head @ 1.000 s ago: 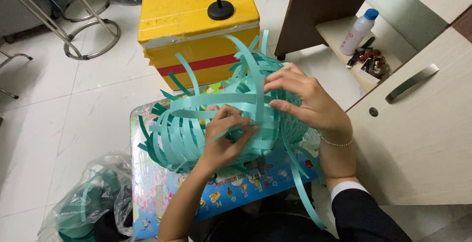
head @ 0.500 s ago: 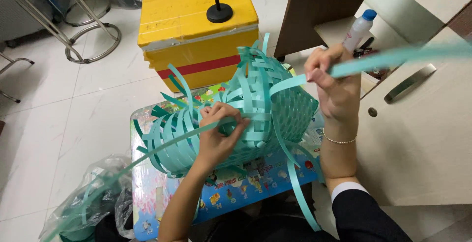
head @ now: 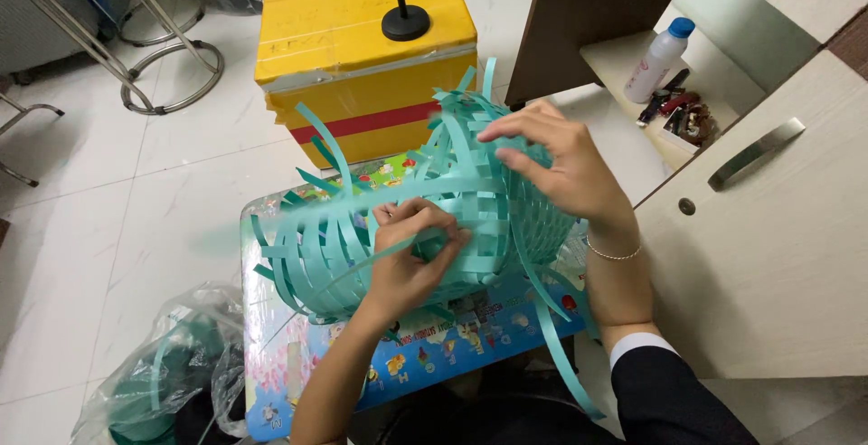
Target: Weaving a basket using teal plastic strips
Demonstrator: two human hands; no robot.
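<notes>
Right hand (head: 565, 169) back down from raised pull, fingers spread flat on teal woven basket (head: 470, 219), 1 o'clock side. Left hand (head: 411, 260) fingers pinched on loose teal strip (head: 362, 264) at 7 o'clock. Basket rests on small colourful table (head: 434, 355); yellow box (head: 362, 47) at 12 o'clock.

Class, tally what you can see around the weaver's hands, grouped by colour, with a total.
Teal: 1, the woven basket.
Yellow: 1, the box.
White: 1, the bottle.
Clear: 1, the plastic bag.
Multicoloured: 1, the small table.
Total: 5.
</notes>
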